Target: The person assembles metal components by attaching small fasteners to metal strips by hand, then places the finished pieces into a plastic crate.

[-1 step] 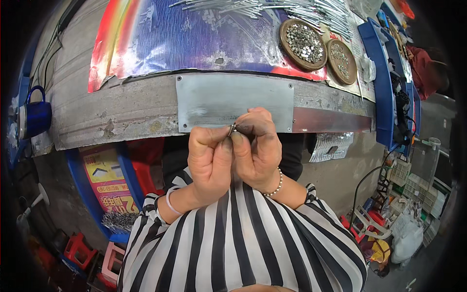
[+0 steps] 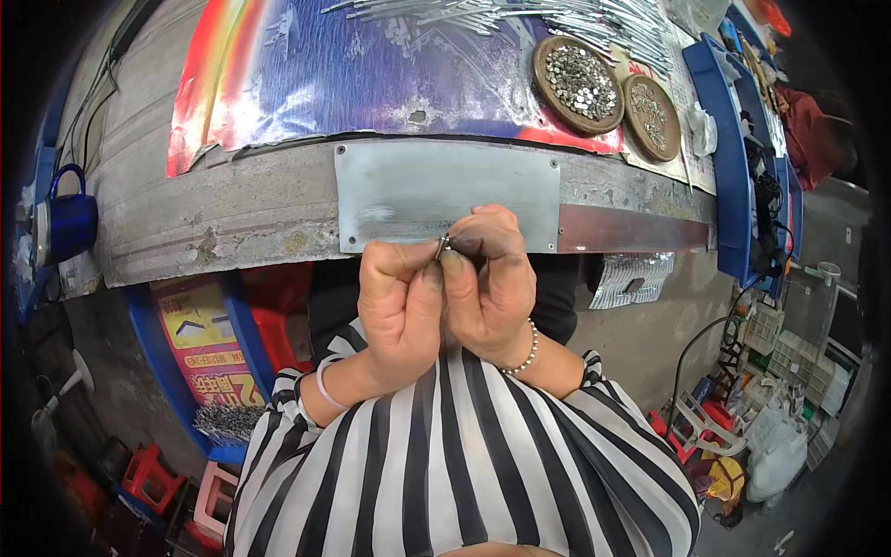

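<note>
Just in front of the table's edge, my two hands meet with their fingertips together. My left hand (image 2: 397,308) is closed, thumb and forefinger pinching a small thin metal piece (image 2: 445,245). My right hand (image 2: 494,290) pinches the same piece from the other side; its fingertips are darkened. Most of the piece is hidden by the fingers, so its exact kind cannot be made out. Beyond the hands, a grey metal plate (image 2: 445,181) is fixed to the table edge by its corners.
Small shiny metal parts fill a round brown dish (image 2: 541,91) and a smaller dish (image 2: 661,155). Metal rods (image 2: 594,23) lie at the back on a blue sheet (image 2: 343,88). A blue mug (image 2: 74,223) stands far left; a blue tray (image 2: 715,102) sits right. Lower left, a blue bin (image 2: 156,357) holds metal pieces.
</note>
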